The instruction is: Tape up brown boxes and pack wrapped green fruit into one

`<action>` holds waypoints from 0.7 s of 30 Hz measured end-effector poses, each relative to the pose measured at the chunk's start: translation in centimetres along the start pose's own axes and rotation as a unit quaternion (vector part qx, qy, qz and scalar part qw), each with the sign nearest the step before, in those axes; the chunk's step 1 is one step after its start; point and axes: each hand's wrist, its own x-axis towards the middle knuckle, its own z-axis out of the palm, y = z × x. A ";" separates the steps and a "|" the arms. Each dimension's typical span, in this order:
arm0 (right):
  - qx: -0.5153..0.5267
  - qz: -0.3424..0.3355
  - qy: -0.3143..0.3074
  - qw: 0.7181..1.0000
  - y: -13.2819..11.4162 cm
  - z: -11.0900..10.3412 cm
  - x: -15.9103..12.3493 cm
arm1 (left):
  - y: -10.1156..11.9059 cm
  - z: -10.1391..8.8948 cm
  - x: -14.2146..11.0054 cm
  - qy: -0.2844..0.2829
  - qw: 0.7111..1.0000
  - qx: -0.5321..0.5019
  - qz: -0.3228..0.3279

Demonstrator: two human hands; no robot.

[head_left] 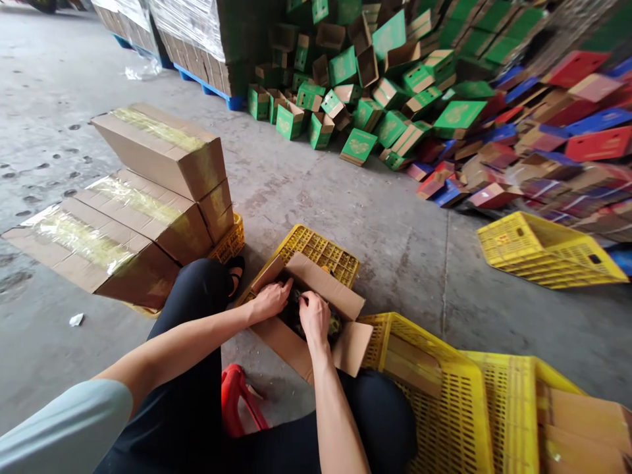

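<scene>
An open cardboard box point(316, 280) rests on an upturned yellow crate point(326, 253) in front of my knees. Both hands reach into it. My left hand point(270, 299) has its fingers curled at the box's left inner edge. My right hand point(314, 316) is bent over dark contents point(296, 315) inside, fingers closed on something I cannot make out. The box flaps stand open on all sides.
Three taped cartons point(148, 197) lean stacked at left on a yellow crate. Yellow crates point(444, 401) stand at right, another point(543, 253) farther off. A heap of green point(355, 99), red and blue boxes point(543, 145) fills the back. A red stool point(237, 395) shows under me.
</scene>
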 end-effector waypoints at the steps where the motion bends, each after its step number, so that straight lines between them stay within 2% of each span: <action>1: 0.053 0.007 0.013 0.998 0.2 -0.5 -0.2 | 0.0 0.1 -0.1 0.001 1.000 -0.006 0.000; 2: 0.121 0.016 0.030 0.992 0.5 -1.0 -0.5 | 0.0 0.2 -0.2 0.001 1.000 -0.011 -0.001; 4: 0.276 0.049 0.059 0.958 1.2 -2.1 -0.9 | -0.1 0.3 -0.2 0.001 1.000 -0.019 -0.007; 7: 0.459 0.135 0.072 0.875 2.0 -3.1 -1.3 | -0.5 0.4 -0.1 0.002 0.999 -0.027 -0.020; 9: 0.537 0.181 0.069 0.821 2.2 -3.3 -1.4 | -0.8 0.4 0.2 0.001 0.999 -0.031 -0.024; 11: 0.576 0.195 0.068 0.791 2.2 -3.2 -1.5 | -1.1 0.1 0.4 -0.010 0.997 -0.070 -0.007; 13: 0.587 0.199 0.070 0.782 2.1 -2.8 -1.5 | -1.1 -0.2 0.5 -0.032 0.987 -0.155 0.036; 16: 0.581 0.220 0.075 0.780 1.9 -2.1 -1.3 | -0.8 -1.0 0.5 -0.049 0.950 -0.292 0.095; 18: 0.572 0.227 0.064 0.785 1.7 -1.8 -1.3 | -0.3 -1.7 0.4 -0.051 0.930 -0.349 0.102; 21: 0.557 0.219 0.032 0.800 1.4 -1.9 -1.2 | 0.3 -2.6 0.3 -0.074 0.907 -0.407 0.076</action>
